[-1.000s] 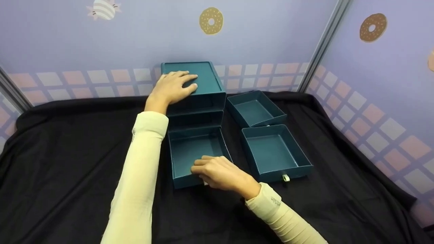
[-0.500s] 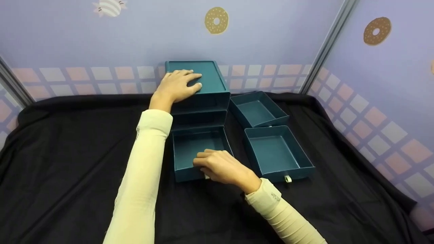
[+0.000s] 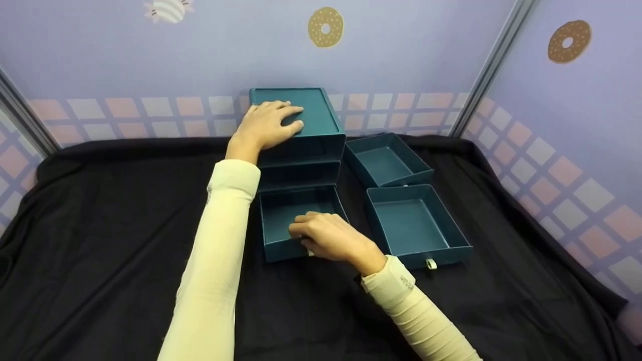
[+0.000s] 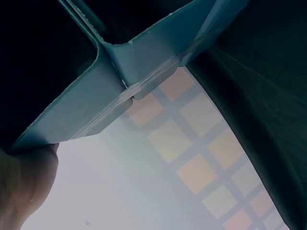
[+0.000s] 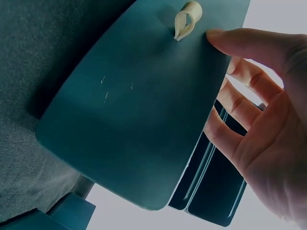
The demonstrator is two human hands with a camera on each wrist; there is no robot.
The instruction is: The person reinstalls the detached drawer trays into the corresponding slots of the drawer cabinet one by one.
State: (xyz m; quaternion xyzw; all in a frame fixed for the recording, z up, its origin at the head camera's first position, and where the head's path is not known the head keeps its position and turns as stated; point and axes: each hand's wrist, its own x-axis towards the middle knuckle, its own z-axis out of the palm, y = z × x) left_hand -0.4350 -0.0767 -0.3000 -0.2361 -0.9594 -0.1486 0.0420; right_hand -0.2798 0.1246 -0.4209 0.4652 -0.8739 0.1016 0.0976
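Your left hand (image 3: 268, 125) lies flat on the lid of the teal drawer cabinet (image 3: 306, 113), fingers straight and spread, pressing down on the top panel near its left edge. The cabinet stands at the back of the surface (image 3: 100, 240), which is draped in black cloth, close against the patterned back wall. In the left wrist view only a corner of the cabinet shell (image 4: 120, 72) shows, with the heel of your hand below it.

The cabinet's upper two slots look open and dark; no drawer sits in them.

Just right of your left sleeve, the bottom drawer (image 3: 288, 215) is partly in its slot, with the front section projecting toward you. Your right hand (image 3: 328, 238) holds this drawer at its front wall: fingers curled over the rim, thumb on the outer face. The right wrist view shows the same, with the thumb tip beside the cream pull tab (image 5: 187, 19) on the drawer front (image 5: 139, 110) and the other fingers (image 5: 249, 96) hooked behind the panel.

Further right, two more teal drawers sit loose on the cloth, apart from the cabinet: the rear loose drawer (image 3: 388, 160) beside the cabinet's right wall, and the front loose drawer (image 3: 419, 225) nearer you, its pull tab facing you. Both appear empty.

Judged status: one drawer engaged in the lowest slot but not seated; two drawers out, two slots unfilled
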